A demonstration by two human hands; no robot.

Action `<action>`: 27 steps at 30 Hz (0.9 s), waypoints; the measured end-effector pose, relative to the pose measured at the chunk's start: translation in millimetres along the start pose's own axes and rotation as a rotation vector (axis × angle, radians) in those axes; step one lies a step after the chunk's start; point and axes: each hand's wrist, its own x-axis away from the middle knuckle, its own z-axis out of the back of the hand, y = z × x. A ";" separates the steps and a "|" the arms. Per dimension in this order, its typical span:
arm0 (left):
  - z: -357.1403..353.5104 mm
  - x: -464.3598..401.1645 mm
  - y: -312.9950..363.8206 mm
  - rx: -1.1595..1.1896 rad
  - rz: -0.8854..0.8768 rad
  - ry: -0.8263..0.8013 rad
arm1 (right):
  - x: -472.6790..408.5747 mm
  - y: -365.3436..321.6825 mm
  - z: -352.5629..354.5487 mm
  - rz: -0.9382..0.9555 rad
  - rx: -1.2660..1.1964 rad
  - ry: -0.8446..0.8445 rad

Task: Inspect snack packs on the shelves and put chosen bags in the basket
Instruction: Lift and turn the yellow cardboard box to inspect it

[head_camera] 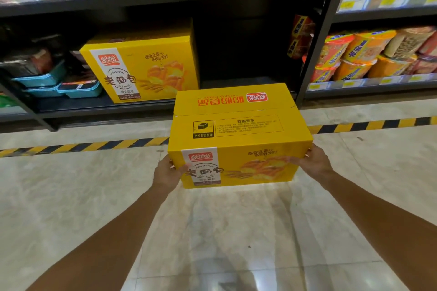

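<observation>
Bright overhead light glares off the floor (pixel 212 231); frame edges blurred, wide-angle bent.

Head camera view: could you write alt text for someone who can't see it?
Two bare hands, left and right, hold a yellow bread carton by its ends above a pale tiled floor. Behind it, a dark shelf bears a matching yellow carton, with cup noodles shelved to the right.

Dark shelving (pixel 314 59), glossy tiled floor (pixel 71 196)

Head view, facing down, near shelves (pixel 165 111)
</observation>
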 end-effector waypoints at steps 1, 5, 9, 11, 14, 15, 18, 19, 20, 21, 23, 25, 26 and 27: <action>2.4 2.2 0.3 -0.016 -0.021 0.026 | 3.5 -0.6 3.6 0.031 0.031 0.016; 21.7 13.3 3.8 -0.108 -0.119 0.047 | 26.6 -10.2 23.5 0.106 0.146 0.047; 45.9 21.1 27.4 -0.308 -0.224 0.179 | 48.0 -37.4 43.7 0.163 0.250 0.189; 54.0 23.8 42.8 -0.381 -0.274 0.287 | 55.9 -51.6 52.4 0.179 0.276 0.299; 62.3 30.1 58.8 -0.434 -0.293 0.346 | 64.3 -59.7 61.2 0.183 0.248 0.397; 64.2 31.7 61.0 -0.443 -0.278 0.333 | 66.9 -59.4 63.3 0.181 0.228 0.404; 66.0 33.7 65.6 -0.381 -0.226 0.263 | 67.6 -53.6 66.0 0.192 0.118 0.353; 65.0 33.4 67.8 -0.351 -0.218 0.232 | 65.2 -50.0 64.8 0.201 0.053 0.300; 63.5 33.0 69.6 -0.309 -0.207 0.195 | 61.3 -46.6 62.6 0.204 -0.006 0.229; 61.1 32.9 71.0 -0.238 -0.181 0.146 | 58.2 -43.8 60.3 0.200 -0.046 0.151; 55.3 34.5 69.7 -0.064 -0.099 0.011 | 52.8 -41.4 52.2 0.170 -0.056 0.016; 47.8 37.6 65.9 -0.001 -0.056 -0.088 | 48.3 -40.3 42.0 0.162 -0.002 -0.036; 43.5 37.3 63.9 -0.005 -0.058 -0.108 | 46.6 -40.2 37.8 0.169 0.011 -0.033; 39.6 36.0 62.4 -0.011 -0.070 -0.112 | 45.2 -40.8 34.1 0.177 0.011 -0.020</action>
